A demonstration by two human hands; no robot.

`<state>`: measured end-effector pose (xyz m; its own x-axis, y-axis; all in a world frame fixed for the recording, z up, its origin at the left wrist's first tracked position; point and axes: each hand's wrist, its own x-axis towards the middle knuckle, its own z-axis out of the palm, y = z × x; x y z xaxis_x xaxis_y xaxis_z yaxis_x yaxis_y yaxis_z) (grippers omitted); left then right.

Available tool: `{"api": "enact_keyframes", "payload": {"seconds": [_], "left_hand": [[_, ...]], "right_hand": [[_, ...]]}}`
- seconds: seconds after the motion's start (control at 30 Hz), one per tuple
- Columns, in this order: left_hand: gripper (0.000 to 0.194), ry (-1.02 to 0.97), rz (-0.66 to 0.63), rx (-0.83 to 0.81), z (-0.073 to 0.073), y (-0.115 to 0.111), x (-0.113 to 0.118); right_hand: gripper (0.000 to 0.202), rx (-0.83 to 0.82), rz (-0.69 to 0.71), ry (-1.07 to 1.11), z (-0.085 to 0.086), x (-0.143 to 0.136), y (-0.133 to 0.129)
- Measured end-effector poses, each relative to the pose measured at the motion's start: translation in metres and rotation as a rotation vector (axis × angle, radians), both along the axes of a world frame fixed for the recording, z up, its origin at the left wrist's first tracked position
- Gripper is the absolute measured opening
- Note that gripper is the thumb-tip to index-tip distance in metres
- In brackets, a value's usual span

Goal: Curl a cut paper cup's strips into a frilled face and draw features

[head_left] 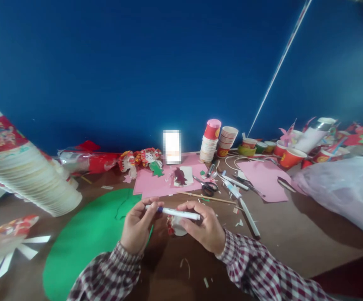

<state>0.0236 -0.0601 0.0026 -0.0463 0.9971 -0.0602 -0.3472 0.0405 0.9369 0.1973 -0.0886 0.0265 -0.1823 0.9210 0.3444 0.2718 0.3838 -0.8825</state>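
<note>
A white marker pen with a dark blue band lies level between my two hands. The fingers of my left hand pinch its left end, near the band. At the other end, my right hand grips the white barrel between thumb and fingers. On the table just below the pen sits a round white paper piece with red edging, partly hidden by my right thumb. Beside my left hand, a large green paper sheet carries a dark drawn outline near its top.
Black scissors, a thin wooden stick and a utility knife lie ahead, among paper scraps. Pink sheets hold paper cut-outs. Stacked paper cups lean at left; more cups stand behind. A plastic bag bulges at right.
</note>
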Motion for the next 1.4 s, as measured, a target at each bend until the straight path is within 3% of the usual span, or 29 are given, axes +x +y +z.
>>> {"api": "enact_keyframes", "payload": {"seconds": [0.2, 0.5, 0.8, 1.0, 1.4], "left_hand": [[0.027, -0.013, -0.065, -0.086, 0.004, -0.004, 0.004], [0.029, 0.157, -0.171, -0.012, -0.002, -0.004, -0.001], [0.026, 0.329, -0.222, 0.054, 0.000, -0.010, 0.004], [0.022, 0.561, -0.226, 0.175, -0.002, -0.014, 0.005], [0.018, 0.766, -0.225, 0.347, 0.003, -0.018, 0.007]], "right_hand": [[0.015, -0.155, -0.030, 0.186, -0.005, 0.000, 0.004], [0.020, -0.289, -0.075, 0.391, -0.007, 0.007, 0.011], [0.018, -0.384, 0.025, 0.412, -0.012, 0.002, 0.009], [0.018, -0.376, 0.037, 0.392, -0.010, 0.001, 0.007], [0.016, -0.339, 0.102, 0.325, -0.007, 0.000, 0.007]]}}
